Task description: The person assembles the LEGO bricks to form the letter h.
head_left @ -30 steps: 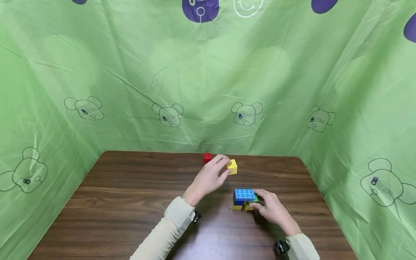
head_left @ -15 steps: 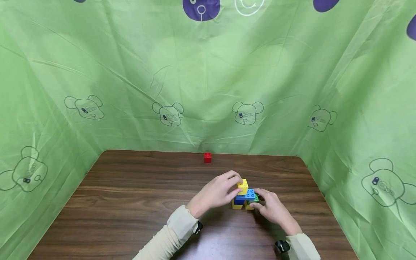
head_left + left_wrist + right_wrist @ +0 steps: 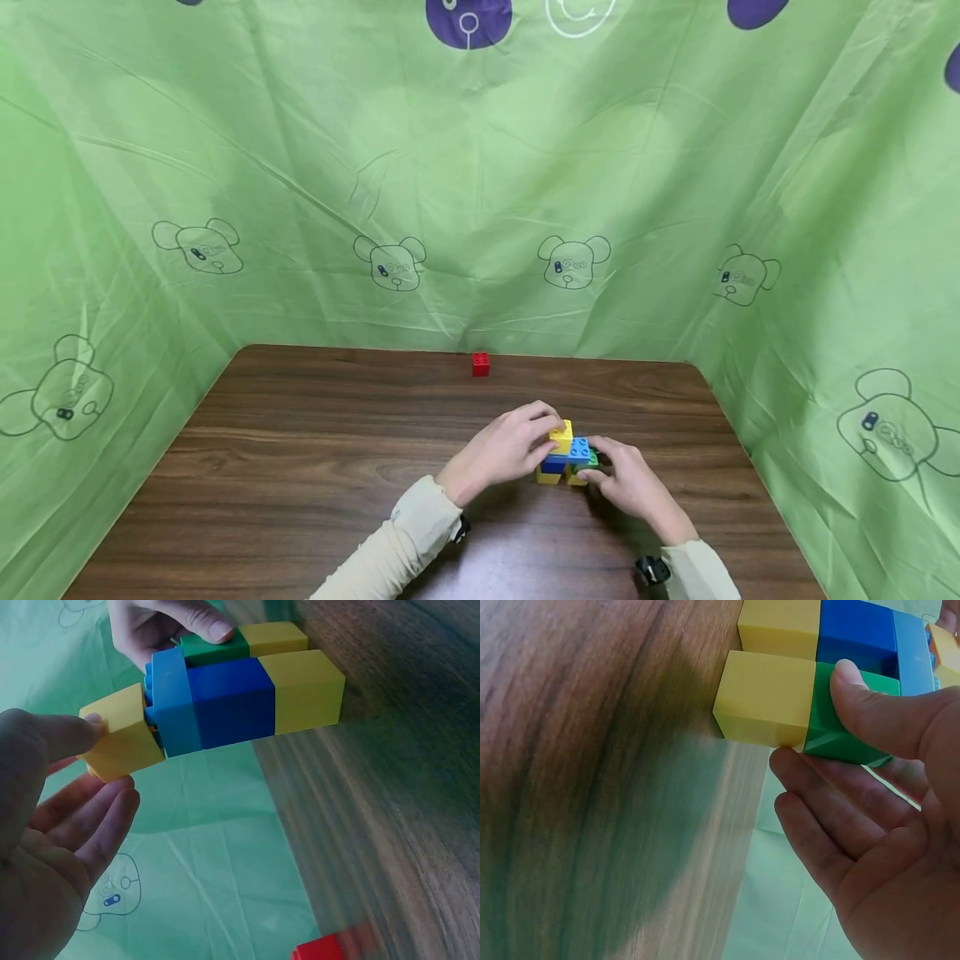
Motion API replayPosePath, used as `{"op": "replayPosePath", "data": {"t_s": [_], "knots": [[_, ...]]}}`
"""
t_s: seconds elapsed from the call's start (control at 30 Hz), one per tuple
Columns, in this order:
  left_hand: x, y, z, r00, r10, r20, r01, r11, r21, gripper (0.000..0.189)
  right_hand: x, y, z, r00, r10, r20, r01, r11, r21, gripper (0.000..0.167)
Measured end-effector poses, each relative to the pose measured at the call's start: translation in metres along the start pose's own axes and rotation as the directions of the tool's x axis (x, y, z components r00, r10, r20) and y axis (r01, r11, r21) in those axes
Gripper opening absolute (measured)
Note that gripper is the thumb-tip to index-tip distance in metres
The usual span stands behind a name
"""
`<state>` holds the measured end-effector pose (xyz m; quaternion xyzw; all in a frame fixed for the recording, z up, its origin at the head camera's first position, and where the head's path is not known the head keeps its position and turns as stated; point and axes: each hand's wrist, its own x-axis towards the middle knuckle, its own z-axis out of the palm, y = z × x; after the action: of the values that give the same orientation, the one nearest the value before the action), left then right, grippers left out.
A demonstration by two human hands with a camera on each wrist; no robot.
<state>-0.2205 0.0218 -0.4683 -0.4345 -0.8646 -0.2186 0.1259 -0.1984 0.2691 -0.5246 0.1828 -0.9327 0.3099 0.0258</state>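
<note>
My left hand (image 3: 504, 446) pinches a yellow toy building brick (image 3: 124, 735) between thumb and fingers, over the left end of a light blue brick (image 3: 580, 451). In the left wrist view it sits right at the studs, slightly tilted, with a narrow gap. The light blue brick bridges two short columns: a dark blue brick (image 3: 232, 697) on a yellow brick (image 3: 311, 694), and a green brick (image 3: 826, 724) on another yellow brick (image 3: 769, 690). My right hand (image 3: 633, 483) grips the green brick from the right, thumb on its near face.
A single red brick (image 3: 480, 365) lies near the far edge of the brown wooden table (image 3: 300, 433). Green printed cloth (image 3: 480, 183) hangs behind the table and along both sides.
My left hand has brought the yellow brick rightward and nearer, then down onto the light blue brick's left end. My right hand keeps its grip on the green brick.
</note>
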Motion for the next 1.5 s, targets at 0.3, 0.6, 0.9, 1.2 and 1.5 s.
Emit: {"op": "replayPosePath", "data": {"t_s": [0.3,0.6,0.9,1.2,1.5], "knots": [[0.0002,0.0007,0.0014,0.999,0.015,-0.042,-0.015,1.0,-0.017,0.017,0.0,0.0011,0.0009,1.0,0.01,0.015,-0.01,1.0,-0.001,0.037],[0.0029,0.003,-0.0016,1.0,-0.006,-0.017,0.006,1.0,-0.006,0.018,0.0011,0.0028,0.0008,1.0,-0.028,0.001,0.028,1.0,-0.006,0.035],[0.0035,0.0053,-0.0039,1.0,-0.018,0.009,0.018,1.0,0.017,0.018,0.003,0.0015,0.0,0.999,0.008,0.047,-0.008,1.0,-0.006,0.035],[0.0027,0.0051,-0.0025,1.0,0.0,0.005,0.0,1.0,0.022,0.018,0.0023,0.0004,0.0013,0.998,0.032,0.058,-0.033,0.999,0.018,0.038],[0.0023,0.0062,-0.0027,1.0,0.012,-0.008,-0.011,0.999,0.046,0.015,0.0048,-0.0012,-0.0016,0.998,0.006,0.066,-0.007,1.0,0.002,0.035]]}}
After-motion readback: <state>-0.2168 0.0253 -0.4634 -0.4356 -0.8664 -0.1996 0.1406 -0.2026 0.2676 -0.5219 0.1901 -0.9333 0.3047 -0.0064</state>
